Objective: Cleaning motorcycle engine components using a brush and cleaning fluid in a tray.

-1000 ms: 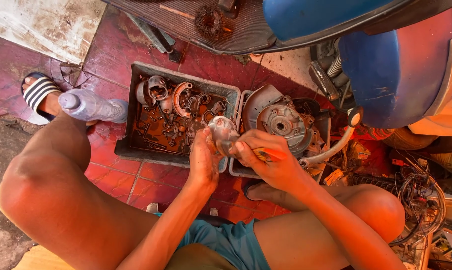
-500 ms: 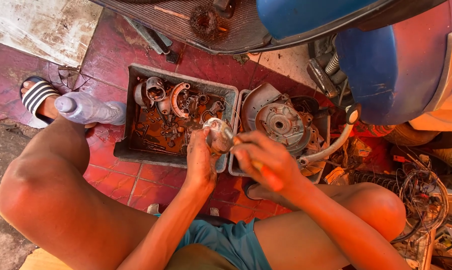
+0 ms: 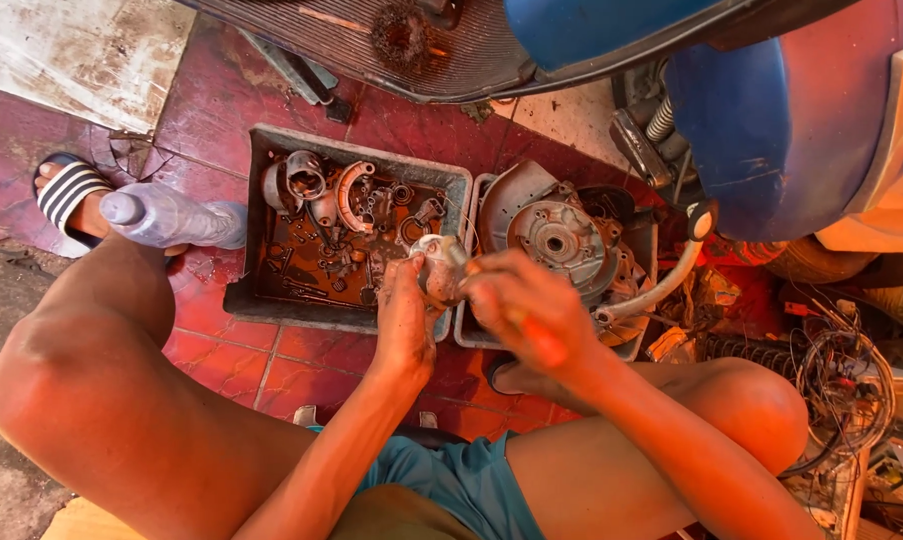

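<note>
I sit low with my knees spread over a red tiled floor. My left hand (image 3: 407, 318) grips a small greasy metal part (image 3: 437, 264) and holds it above the gap between two trays. My right hand (image 3: 527, 308) is closed around an orange-handled tool, pressed against that part from the right; its tip is hidden. Below and to the left lies a grey tray (image 3: 259, 290) with several rusty engine parts in oily fluid. On the right, a second tray (image 3: 467, 330) carries a round metal engine cover (image 3: 557, 238).
A clear plastic bottle (image 3: 171, 220) lies by my left foot in a striped sandal (image 3: 67, 190). A blue scooter body (image 3: 781, 110) and its ribbed footboard (image 3: 371, 40) overhang the far side. Tangled wires (image 3: 841, 390) and a curved white hose (image 3: 661, 285) lie at the right.
Both hands have stayed together on the small part, shifting slightly as the right hand works the tool against it. The view has drifted a little.
</note>
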